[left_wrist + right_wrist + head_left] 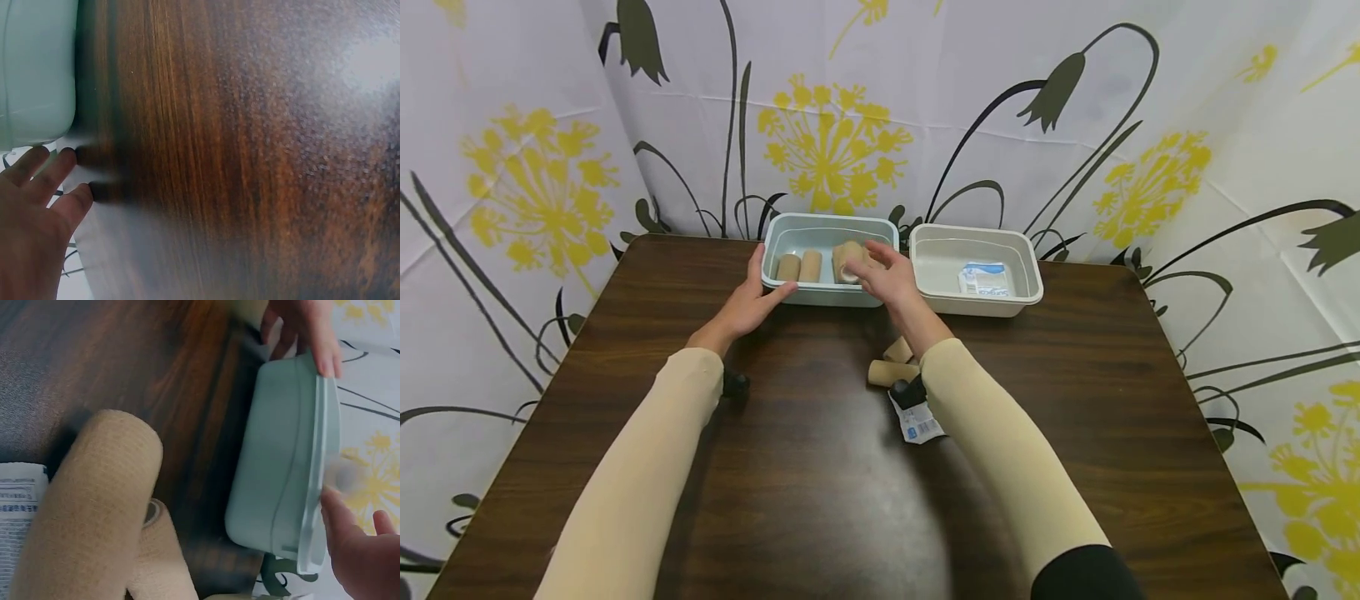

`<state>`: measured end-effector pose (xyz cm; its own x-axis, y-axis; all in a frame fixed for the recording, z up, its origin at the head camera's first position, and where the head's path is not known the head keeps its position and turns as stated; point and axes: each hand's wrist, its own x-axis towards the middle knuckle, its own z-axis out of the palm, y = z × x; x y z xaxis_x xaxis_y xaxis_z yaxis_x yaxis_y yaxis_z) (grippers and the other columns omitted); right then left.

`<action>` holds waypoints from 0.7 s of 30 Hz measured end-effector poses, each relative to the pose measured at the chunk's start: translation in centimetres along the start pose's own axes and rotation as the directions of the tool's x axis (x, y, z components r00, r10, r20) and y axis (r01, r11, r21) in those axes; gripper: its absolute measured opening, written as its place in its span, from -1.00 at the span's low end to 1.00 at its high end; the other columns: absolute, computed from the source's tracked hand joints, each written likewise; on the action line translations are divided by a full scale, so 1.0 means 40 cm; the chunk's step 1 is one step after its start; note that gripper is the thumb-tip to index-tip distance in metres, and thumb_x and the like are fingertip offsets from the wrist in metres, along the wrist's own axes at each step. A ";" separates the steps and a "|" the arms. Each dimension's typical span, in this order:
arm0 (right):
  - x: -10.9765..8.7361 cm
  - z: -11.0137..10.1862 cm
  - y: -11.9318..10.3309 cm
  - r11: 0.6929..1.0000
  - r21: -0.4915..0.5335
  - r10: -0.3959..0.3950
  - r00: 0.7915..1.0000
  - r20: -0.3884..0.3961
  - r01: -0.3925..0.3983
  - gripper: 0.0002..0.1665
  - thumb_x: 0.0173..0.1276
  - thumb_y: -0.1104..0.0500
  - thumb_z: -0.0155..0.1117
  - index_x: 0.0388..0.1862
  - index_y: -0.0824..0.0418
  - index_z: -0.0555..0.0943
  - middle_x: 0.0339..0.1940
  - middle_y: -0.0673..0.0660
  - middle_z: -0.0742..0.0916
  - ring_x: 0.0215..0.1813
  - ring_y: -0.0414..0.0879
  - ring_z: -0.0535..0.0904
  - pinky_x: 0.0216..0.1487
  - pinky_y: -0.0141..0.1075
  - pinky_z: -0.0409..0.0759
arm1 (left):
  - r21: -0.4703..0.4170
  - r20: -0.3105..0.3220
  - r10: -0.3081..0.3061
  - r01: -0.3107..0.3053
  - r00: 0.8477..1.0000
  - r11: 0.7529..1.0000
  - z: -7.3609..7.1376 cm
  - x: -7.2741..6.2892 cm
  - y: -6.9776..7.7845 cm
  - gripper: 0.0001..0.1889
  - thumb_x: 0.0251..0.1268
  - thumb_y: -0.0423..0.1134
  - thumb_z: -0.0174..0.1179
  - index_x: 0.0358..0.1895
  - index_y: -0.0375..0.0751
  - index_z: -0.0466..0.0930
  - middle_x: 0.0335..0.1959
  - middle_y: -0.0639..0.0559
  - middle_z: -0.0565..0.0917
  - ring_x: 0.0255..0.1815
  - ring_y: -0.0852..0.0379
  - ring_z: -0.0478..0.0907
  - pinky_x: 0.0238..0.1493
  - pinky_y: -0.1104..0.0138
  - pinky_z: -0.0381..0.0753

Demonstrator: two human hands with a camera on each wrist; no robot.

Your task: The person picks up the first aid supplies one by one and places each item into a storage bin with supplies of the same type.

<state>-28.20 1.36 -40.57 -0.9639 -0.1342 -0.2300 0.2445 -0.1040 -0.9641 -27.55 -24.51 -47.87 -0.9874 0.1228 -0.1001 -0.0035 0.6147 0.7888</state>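
My left hand (pixel 741 308) rests against the left end of a pale blue-green plastic tub (pixel 831 296), thumb at the front rim and fingers spread along the outer wall. Over the tub's right half, my right hand (pixel 891 275) pinches a beige bandage roll (pixel 852 272) between thumb and fingers; its pale end shows, blurred in the right wrist view. Two more beige rolls (pixel 810 266) stand in the tub's left part, and others lie partly hidden behind the right fingers. Beneath my right forearm, beige bandage rolls (pixel 94 500) lie on the table.
An off-white tub (pixel 973 307) stands right of the blue-green one, with a white and blue packet (pixel 985 279) inside. Another printed packet (pixel 919 423) lies on the dark wooden table (pixel 805 483) near the loose rolls. A patterned curtain (pixel 700 108) hangs behind the table.
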 end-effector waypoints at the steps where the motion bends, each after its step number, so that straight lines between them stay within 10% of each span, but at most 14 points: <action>1: -0.001 0.000 0.003 0.999 -0.033 -0.007 1.000 -0.002 0.007 -0.38 0.32 0.28 0.37 0.35 0.28 0.47 0.34 0.22 0.51 0.21 0.01 0.53 0.17 -0.13 0.52 | 0.001 0.001 0.000 0.000 1.000 1.000 0.000 0.001 0.000 0.04 0.38 0.30 0.01 0.54 0.14 -0.64 0.55 -0.37 -0.11 0.47 -0.39 0.02 0.38 -0.21 -0.03; 14: -0.055 -0.118 0.005 0.957 -0.249 -0.129 0.987 0.093 0.149 -0.59 0.37 0.33 0.29 0.18 0.35 0.58 0.13 0.31 0.65 0.04 0.00 0.63 0.02 -0.14 0.61 | 0.000 0.004 -0.006 0.006 1.000 1.000 0.001 0.002 -0.001 0.06 0.36 0.33 0.01 0.54 0.11 -0.63 0.56 -0.35 -0.14 0.49 -0.37 -0.01 0.39 -0.20 -0.05; 21: -0.109 -0.240 0.030 0.811 -0.512 -0.136 0.942 0.307 0.284 -0.63 0.36 0.31 0.30 0.13 0.35 0.61 0.08 0.29 0.68 0.03 0.05 0.64 -0.03 -0.16 0.61 | -0.008 0.009 -0.010 0.010 1.000 1.000 0.000 -0.001 -0.003 0.06 0.36 0.33 0.01 0.54 0.13 -0.64 0.57 -0.32 -0.16 0.49 -0.37 -0.03 0.39 -0.22 -0.06</action>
<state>-24.72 11.29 -42.00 -0.9088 -0.4148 -0.0443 -0.1298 0.3821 -0.9150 -27.50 -24.59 -47.95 -0.9858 0.1237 -0.1134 -0.0148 0.6092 0.7929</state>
